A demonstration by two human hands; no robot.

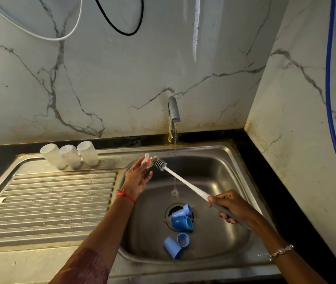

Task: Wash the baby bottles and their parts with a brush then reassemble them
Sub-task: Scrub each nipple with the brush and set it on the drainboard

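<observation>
My left hand [137,175] pinches a clear silicone nipple [147,162] above the left rim of the sink basin. My right hand [229,206] grips the grey handle of a long bottle brush [180,182]; its grey bristled head touches the nipple. Three clear bottle bodies [70,154] stand upside down in a row at the back of the draining board. Several blue caps and rings [181,218] lie on the drain, and two more blue caps [176,244] lie nearer the front of the basin.
The steel tap [173,111] runs a thin stream of water into the steel sink [220,173]. A ribbed draining board [50,197] lies to the left. Marble walls close in behind and on the right, with a black counter edge [251,152].
</observation>
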